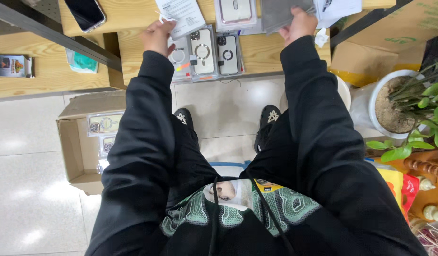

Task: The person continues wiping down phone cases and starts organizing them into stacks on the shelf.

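- Wooden table [261, 52] at far side, light colour; on it lie the phone-case packs, approx. in the middle between the two arms.
- Cardboard box [74, 156] stands open on the floor at near left, w/ more packed cases inside. White plant pot [366, 106] w/ green leaves is at right, well apart from the hands.
- Grey flat pack [280, 14] at far right of the table: right hand [298, 24] is closed on its near edge, thumb on top I think, the fingers under it are hidden. It looks thin, light and a bit bendy, so better to pinch at the edge w/ support under, not in the middle.
- White paper sheet [183, 16] at far left-centre: left hand [156, 35] holds its near corner, fingers curled narrow. Very light and soft; I judge it will crease or slip if gripped hard.
- Clear case packs [202, 50] lie flat just beside the left hand, touching each other side by side. Plastic is probably smooth and slippery, stiff enough to lift by one side.
- Black phone [84, 13] lies far left, apart from both hands.
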